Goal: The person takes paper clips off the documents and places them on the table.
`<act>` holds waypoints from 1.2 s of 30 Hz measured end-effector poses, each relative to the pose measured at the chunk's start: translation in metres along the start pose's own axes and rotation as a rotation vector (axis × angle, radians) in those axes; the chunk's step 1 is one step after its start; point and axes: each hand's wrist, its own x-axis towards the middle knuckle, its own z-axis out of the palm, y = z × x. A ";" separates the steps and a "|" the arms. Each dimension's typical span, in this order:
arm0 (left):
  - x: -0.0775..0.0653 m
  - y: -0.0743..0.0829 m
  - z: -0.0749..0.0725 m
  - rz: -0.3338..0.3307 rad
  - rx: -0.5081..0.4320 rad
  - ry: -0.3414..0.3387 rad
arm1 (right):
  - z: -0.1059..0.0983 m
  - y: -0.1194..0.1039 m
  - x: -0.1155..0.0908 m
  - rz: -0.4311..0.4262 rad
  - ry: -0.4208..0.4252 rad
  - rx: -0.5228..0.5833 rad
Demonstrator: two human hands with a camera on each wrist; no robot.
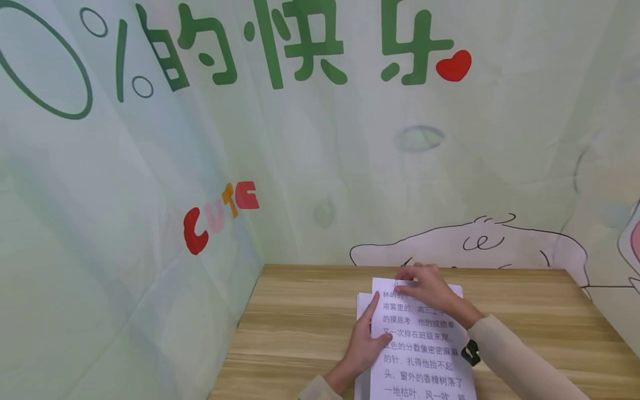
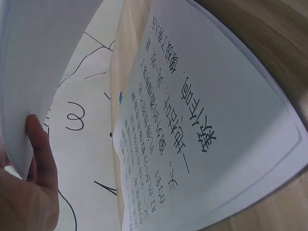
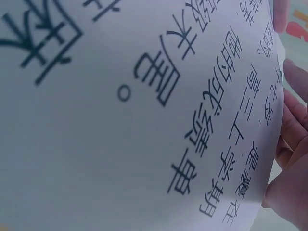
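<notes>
A stack of printed paper sheets (image 1: 420, 344) is held up above the table, its large Chinese text facing me. My left hand (image 1: 367, 344) grips the left edge, thumb on the printed face and fingers against the edge. At the top edge, my right hand (image 1: 425, 286) pinches a small thin piece that looks like a paper clip (image 1: 396, 284), at the upper left corner. In the right wrist view, the right hand (image 3: 293, 159) is at the paper's edge. More printed sheets (image 2: 211, 106) lie beneath the raised ones in the left wrist view.
The wood-grain table (image 1: 290, 322) extends on both sides of the paper. A printed cloth backdrop (image 1: 310, 139) rises behind it. A small blue item (image 2: 120, 98) lies near the table's far edge. By the right sleeve shows a black object (image 1: 470, 353).
</notes>
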 end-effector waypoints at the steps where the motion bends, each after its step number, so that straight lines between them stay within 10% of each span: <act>1: 0.000 0.001 0.001 -0.004 0.009 0.004 | 0.000 0.000 0.000 0.003 0.001 0.010; 10: -0.001 0.005 0.006 -0.023 0.176 0.024 | 0.003 -0.005 0.000 0.056 -0.029 0.146; 36: 0.004 0.011 0.009 -0.002 0.120 -0.034 | -0.004 -0.004 0.003 0.114 -0.036 0.341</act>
